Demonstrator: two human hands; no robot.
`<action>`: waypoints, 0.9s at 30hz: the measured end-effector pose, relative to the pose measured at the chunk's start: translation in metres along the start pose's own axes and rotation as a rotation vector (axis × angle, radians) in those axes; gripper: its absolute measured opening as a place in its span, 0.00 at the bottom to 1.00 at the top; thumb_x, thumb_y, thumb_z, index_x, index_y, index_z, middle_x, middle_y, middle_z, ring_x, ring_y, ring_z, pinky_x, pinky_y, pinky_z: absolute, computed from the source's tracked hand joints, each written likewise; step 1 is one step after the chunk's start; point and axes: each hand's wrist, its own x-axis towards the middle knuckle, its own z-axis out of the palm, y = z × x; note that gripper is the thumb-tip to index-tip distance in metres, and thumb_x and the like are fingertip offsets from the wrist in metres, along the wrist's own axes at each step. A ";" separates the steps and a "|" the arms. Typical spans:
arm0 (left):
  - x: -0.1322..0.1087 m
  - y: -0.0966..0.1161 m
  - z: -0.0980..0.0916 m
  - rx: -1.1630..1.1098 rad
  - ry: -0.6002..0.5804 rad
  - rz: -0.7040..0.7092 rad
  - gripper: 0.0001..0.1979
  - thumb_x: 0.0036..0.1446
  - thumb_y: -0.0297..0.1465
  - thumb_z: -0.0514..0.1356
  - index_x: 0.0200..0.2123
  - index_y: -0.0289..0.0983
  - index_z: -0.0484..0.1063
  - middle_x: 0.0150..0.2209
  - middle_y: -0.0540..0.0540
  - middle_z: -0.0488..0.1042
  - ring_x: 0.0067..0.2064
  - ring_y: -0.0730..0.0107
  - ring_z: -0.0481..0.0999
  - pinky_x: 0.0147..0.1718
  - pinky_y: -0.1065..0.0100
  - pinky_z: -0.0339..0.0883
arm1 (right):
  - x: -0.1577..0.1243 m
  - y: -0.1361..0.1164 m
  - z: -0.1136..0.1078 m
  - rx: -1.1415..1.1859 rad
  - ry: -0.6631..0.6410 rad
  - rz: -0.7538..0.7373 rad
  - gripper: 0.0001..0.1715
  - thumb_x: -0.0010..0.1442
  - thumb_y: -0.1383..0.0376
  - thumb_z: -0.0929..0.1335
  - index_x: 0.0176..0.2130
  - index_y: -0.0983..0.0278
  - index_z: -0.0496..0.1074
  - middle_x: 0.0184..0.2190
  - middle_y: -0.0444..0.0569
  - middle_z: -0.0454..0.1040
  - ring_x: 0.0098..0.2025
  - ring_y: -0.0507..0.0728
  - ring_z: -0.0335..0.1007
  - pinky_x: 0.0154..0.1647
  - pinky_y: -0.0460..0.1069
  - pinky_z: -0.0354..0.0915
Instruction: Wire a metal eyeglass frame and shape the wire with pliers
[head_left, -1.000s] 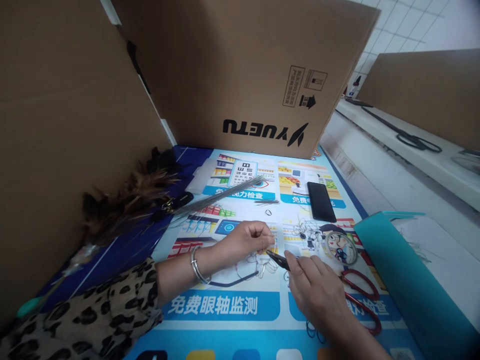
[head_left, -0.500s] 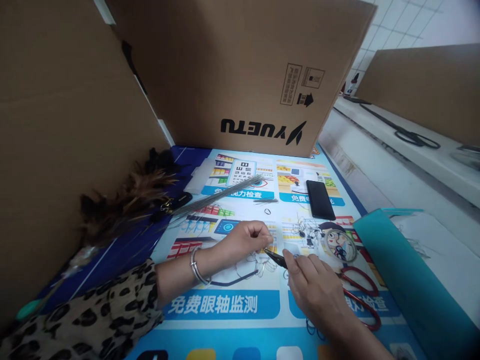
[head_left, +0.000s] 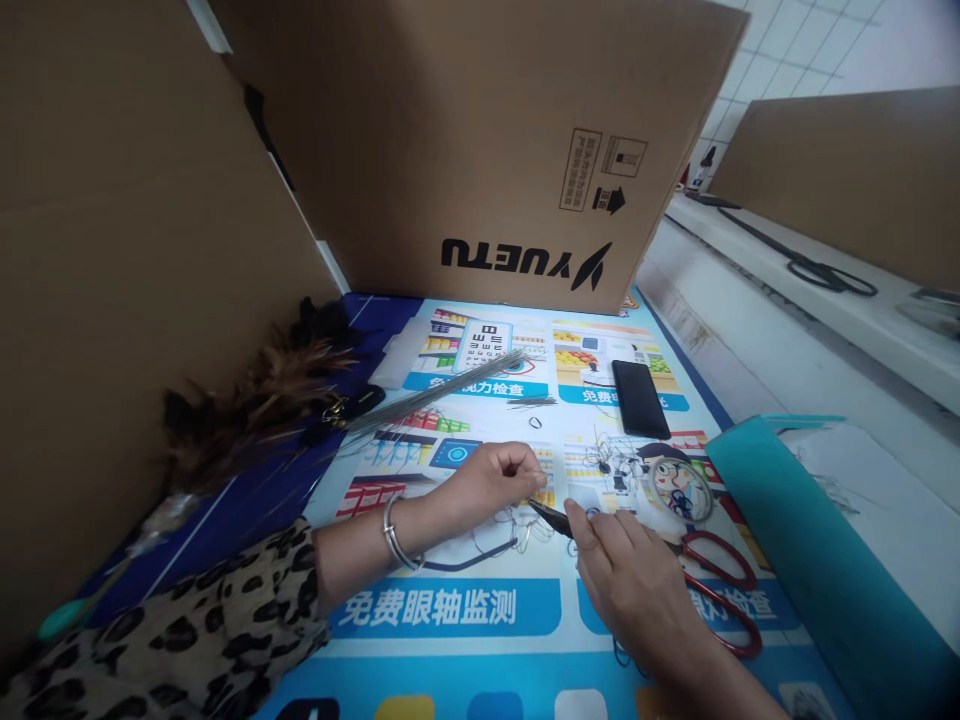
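Note:
My left hand point(head_left: 504, 478), with a silver bangle at the wrist, pinches thumb and fingertips on a thin wire, most of which is hidden. From the right, my right hand point(head_left: 634, 575) wraps round a pair of pliers point(head_left: 551, 517); the dark jaws point at my left fingertips, and the handles are mostly covered. Whether the jaws grip the wire is too small to tell. Several loops of thin wire point(head_left: 536, 535) lie on the printed mat below my hands. Red-handled scissors point(head_left: 720, 560) lie partly under my right hand.
A bundle of straight wires point(head_left: 442, 393) lies beyond my left hand, near brown feathers point(head_left: 262, 385). A black phone point(head_left: 640, 398), a clear round dish point(head_left: 680, 490) and a teal box point(head_left: 810, 540) are to the right. A cardboard box point(head_left: 480, 150) stands behind.
Almost nothing differs. Both hands stay nearly in place, with the plier jaws still at my left fingertips.

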 end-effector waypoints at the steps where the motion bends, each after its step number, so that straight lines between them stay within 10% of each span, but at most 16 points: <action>1: 0.000 0.000 0.000 -0.002 -0.002 0.001 0.08 0.52 0.32 0.58 0.24 0.33 0.66 0.19 0.54 0.62 0.22 0.79 0.58 0.22 0.75 0.52 | 0.000 0.000 0.000 -0.007 0.001 0.003 0.28 0.57 0.73 0.63 0.57 0.70 0.59 0.34 0.53 0.69 0.35 0.59 0.62 0.29 0.52 0.55; 27: 0.000 0.000 0.001 -0.022 0.025 -0.028 0.08 0.51 0.32 0.58 0.24 0.33 0.67 0.19 0.54 0.64 0.22 0.79 0.62 0.22 0.75 0.55 | 0.001 -0.001 0.002 0.084 0.098 0.044 0.26 0.59 0.69 0.62 0.57 0.70 0.60 0.32 0.52 0.69 0.34 0.57 0.61 0.31 0.53 0.54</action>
